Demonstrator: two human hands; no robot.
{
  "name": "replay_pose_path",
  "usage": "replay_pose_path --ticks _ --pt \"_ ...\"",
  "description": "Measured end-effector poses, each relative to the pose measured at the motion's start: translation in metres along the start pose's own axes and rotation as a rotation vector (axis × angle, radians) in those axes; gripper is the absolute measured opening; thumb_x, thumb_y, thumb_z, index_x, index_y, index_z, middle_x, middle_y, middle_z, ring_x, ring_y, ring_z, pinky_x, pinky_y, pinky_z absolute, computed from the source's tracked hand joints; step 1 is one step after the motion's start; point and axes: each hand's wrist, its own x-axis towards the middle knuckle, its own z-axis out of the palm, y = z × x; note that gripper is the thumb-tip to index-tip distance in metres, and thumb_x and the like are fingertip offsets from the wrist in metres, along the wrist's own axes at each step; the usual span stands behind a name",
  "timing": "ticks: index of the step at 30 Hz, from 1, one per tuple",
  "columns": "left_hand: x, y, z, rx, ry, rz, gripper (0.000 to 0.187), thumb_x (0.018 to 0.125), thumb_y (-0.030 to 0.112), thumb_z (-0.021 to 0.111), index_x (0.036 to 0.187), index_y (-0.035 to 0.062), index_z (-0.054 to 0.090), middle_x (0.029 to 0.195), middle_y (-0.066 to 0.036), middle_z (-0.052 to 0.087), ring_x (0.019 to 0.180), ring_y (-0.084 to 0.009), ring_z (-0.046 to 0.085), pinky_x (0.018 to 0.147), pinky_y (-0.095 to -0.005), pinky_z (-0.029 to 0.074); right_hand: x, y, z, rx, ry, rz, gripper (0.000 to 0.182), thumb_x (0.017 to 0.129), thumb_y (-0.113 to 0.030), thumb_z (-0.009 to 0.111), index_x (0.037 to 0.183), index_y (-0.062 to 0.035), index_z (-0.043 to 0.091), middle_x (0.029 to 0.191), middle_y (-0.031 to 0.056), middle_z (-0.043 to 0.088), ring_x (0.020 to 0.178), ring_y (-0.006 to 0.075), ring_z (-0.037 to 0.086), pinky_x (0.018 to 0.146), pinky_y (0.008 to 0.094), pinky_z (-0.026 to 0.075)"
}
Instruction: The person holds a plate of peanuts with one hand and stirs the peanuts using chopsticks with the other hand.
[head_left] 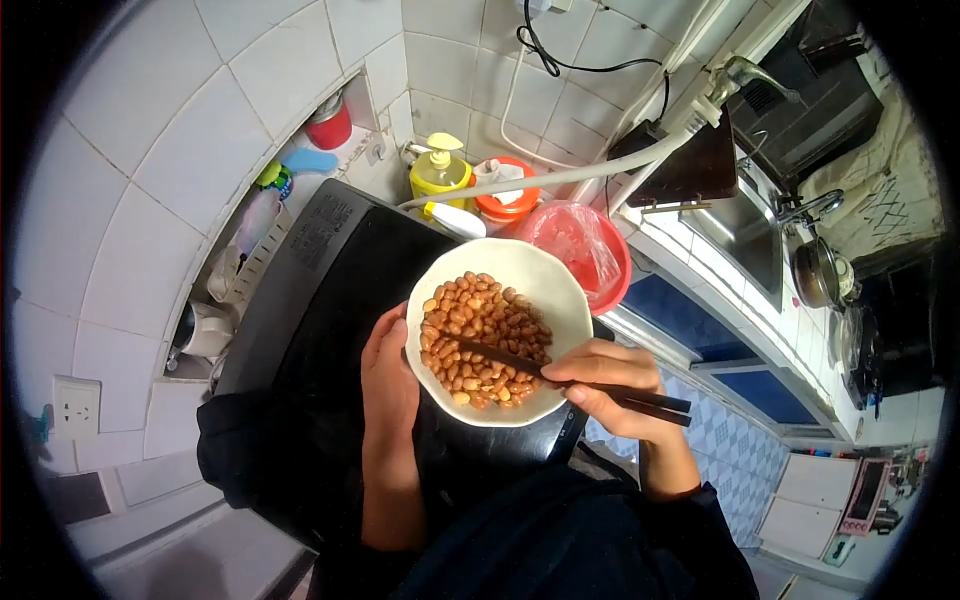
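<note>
A cream-white bowl (pixel 560 290) with a wavy rim holds a heap of reddish-brown peanuts (pixel 490 325). My left hand (pixel 390 370) is closed on the bowl's left side, its fingers partly hidden behind the rim. On the right, my right hand (pixel 612 385) grips a pair of dark chopsticks (pixel 640 400) between thumb and fingers. Their tips reach down among the peanuts near the middle of the bowl. Below the bowl is a black, glossy-topped appliance (pixel 350 270).
Behind the bowl stand a yellow pump bottle (pixel 440 175), an orange-lidded tub (pixel 508 195) and a red bin (pixel 610 260) lined with clear plastic. A pale hose (pixel 570 172) crosses above them. To the right runs a tiled counter (pixel 690 250) with a sink (pixel 745 235).
</note>
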Motion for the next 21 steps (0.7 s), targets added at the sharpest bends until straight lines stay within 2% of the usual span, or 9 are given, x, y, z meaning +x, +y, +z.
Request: replay_pose_path --ticks 2,4,6,9,10,12,14,16,21 --pt "0.0 0.0 0.0 -0.004 0.004 0.005 0.03 0.088 0.013 0.039 0.109 -0.0067 0.047 0.105 -0.014 0.052 0.099 -0.0184 0.051 0.088 -0.0285 0.04 -0.002 0.003 -0.001 -0.047 0.037 -0.012 0.019 0.079 -0.013 0.059 0.091 0.001 0.062 0.079 0.0117 0.061 0.07 0.0205 0.059 0.063 0.0292 0.047" --pt "-0.001 0.001 0.002 0.001 -0.001 0.0 0.03 0.088 0.013 0.039 0.109 -0.0065 0.047 0.105 -0.014 0.053 0.098 -0.0183 0.051 0.088 -0.0284 0.039 -0.005 0.006 -0.01 -0.156 0.158 0.018 0.022 0.081 -0.015 0.056 0.087 0.0051 0.062 0.074 0.0146 0.06 0.065 0.0198 0.06 0.055 0.0267 0.048" --pt "0.0 0.0 0.001 0.002 0.008 0.0 0.03 0.088 0.012 0.039 0.109 -0.0065 0.047 0.104 -0.014 0.053 0.098 -0.0183 0.051 0.088 -0.0283 0.039 -0.01 0.01 -0.021 -0.094 0.229 0.06 0.024 0.082 -0.016 0.055 0.089 0.0066 0.06 0.079 0.0154 0.058 0.067 0.0197 0.061 0.057 0.0242 0.05" --pt "0.0 -0.001 0.001 0.004 0.004 0.005 0.03 0.088 0.012 0.039 0.109 -0.0066 0.047 0.104 -0.014 0.053 0.099 -0.0182 0.051 0.088 -0.0282 0.04 -0.016 0.007 -0.028 0.028 0.373 0.142 0.027 0.084 -0.019 0.053 0.091 0.0074 0.059 0.078 0.0142 0.056 0.066 0.0195 0.06 0.056 0.0242 0.05" --pt "0.0 -0.001 0.0 0.004 -0.004 0.012 0.03 0.088 0.012 0.038 0.109 -0.0067 0.047 0.104 -0.014 0.053 0.099 -0.0181 0.051 0.088 -0.0281 0.04 -0.02 0.008 -0.031 0.076 0.385 0.146 0.025 0.084 -0.017 0.053 0.093 0.0051 0.059 0.081 0.0146 0.057 0.07 0.0203 0.061 0.059 0.026 0.052" --pt "-0.001 0.001 0.003 0.016 0.007 0.003 0.03 0.087 0.012 0.038 0.109 -0.0067 0.047 0.104 -0.014 0.053 0.098 -0.0181 0.052 0.087 -0.0281 0.04 -0.024 0.003 -0.03 0.145 0.389 0.139 0.025 0.084 -0.018 0.053 0.093 0.0051 0.059 0.08 0.0145 0.057 0.069 0.0204 0.061 0.059 0.0259 0.052" --pt "-0.003 0.003 0.006 0.028 0.014 -0.009 0.03 0.087 0.012 0.038 0.108 -0.0067 0.048 0.104 -0.014 0.053 0.098 -0.0182 0.052 0.087 -0.028 0.04 -0.022 -0.001 -0.022 0.212 0.299 0.094 0.024 0.083 -0.016 0.053 0.093 0.0052 0.059 0.079 0.0145 0.058 0.065 0.019 0.06 0.057 0.0256 0.051" --pt "-0.004 0.004 0.008 0.045 0.044 -0.011 0.03 0.087 0.012 0.038 0.108 -0.0065 0.048 0.104 -0.014 0.053 0.098 -0.0181 0.052 0.087 -0.0279 0.04 -0.017 -0.002 -0.013 0.107 0.214 0.11 0.019 0.08 -0.012 0.054 0.09 0.0041 0.06 0.076 0.0129 0.059 0.061 0.0172 0.058 0.054 0.0264 0.046" --pt "-0.002 0.002 0.004 0.034 0.054 -0.001 0.03 0.088 0.013 0.038 0.108 -0.0062 0.048 0.104 -0.014 0.053 0.097 -0.0182 0.052 0.087 -0.0279 0.04 -0.013 0.009 -0.004 0.048 0.249 0.088 0.02 0.081 -0.015 0.056 0.09 0.0027 0.06 0.076 0.0115 0.059 0.06 0.0177 0.058 0.054 0.0273 0.045"
